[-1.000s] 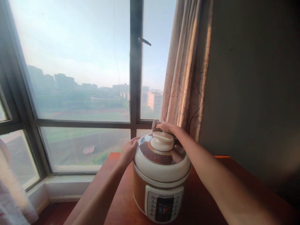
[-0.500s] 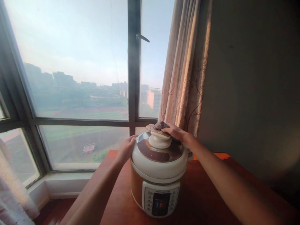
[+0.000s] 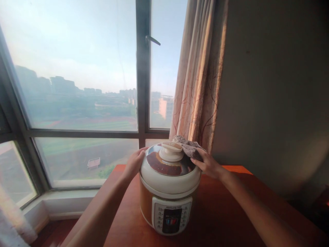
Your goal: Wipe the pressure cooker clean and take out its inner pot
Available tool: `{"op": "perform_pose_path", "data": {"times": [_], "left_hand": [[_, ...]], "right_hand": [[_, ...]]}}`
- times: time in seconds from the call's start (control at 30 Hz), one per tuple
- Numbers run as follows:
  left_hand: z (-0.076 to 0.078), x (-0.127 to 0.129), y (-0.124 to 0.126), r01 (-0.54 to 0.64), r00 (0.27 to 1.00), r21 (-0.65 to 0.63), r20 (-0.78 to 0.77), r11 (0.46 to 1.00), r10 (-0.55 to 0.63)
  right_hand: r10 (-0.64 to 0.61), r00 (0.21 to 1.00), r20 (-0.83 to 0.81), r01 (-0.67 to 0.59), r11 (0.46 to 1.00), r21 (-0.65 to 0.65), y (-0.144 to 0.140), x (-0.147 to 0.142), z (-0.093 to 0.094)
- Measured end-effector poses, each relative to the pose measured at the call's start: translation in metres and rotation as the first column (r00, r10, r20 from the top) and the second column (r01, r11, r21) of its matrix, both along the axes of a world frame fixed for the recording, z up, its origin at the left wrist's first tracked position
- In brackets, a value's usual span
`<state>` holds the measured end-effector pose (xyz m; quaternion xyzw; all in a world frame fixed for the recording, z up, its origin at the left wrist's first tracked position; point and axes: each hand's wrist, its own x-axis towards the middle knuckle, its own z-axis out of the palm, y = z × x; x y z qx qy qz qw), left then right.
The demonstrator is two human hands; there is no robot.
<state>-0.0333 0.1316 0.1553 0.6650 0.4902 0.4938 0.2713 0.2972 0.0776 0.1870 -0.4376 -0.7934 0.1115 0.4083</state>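
An electric pressure cooker [image 3: 169, 188] stands upright on the table, its lid in place and its control panel [image 3: 171, 216] facing me. The lid has a shiny metal top and a pale knob [image 3: 171, 151] in the middle. My left hand [image 3: 136, 160] rests against the left edge of the lid, fingers curving round its far side and partly hidden. In my right hand [image 3: 207, 164] is a bunched grey-brown cloth [image 3: 191, 149], pressed on the right part of the lid beside the knob.
The reddish-brown wooden table [image 3: 218, 209] carries the cooker. Behind it are a large window [image 3: 84, 135] with a dark frame and a patterned curtain [image 3: 195, 85]. A dark wall [image 3: 262, 103] is on the right.
My right hand and the cloth have moved from behind the knob to the lid's right side, nearer to me. My left hand stays at the lid's left edge. The view has shifted slightly.
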Motion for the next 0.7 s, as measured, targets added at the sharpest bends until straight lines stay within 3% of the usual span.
{"op": "perform_pose_path", "data": {"times": [0.1,0.2,0.4,0.57,0.7], "left_hand": [[-0.002,-0.001,0.001,-0.002,1.0,0.004,-0.001,1.0,0.002],[-0.002,-0.001,0.002,-0.027,0.999,0.011,-0.025,1.0,0.027],[-0.003,-0.001,0.002,-0.043,0.999,-0.005,-0.008,0.999,0.043],[-0.003,-0.001,0.002,-0.047,0.999,-0.009,0.015,0.999,0.047],[-0.001,0.001,0.0,-0.069,0.998,-0.014,0.012,0.998,0.069]], "right_hand": [[-0.039,0.996,0.082,0.037,0.999,0.024,0.005,-0.005,-0.003],[-0.057,0.991,0.121,0.059,0.998,-0.02,0.022,-0.015,0.006],[-0.049,0.998,0.031,0.055,0.966,-0.252,0.075,-0.033,0.023],[-0.132,0.991,0.028,0.134,0.933,-0.335,0.111,-0.034,0.019],[-0.209,0.977,0.028,0.206,0.916,-0.343,0.119,-0.031,0.012]]}}
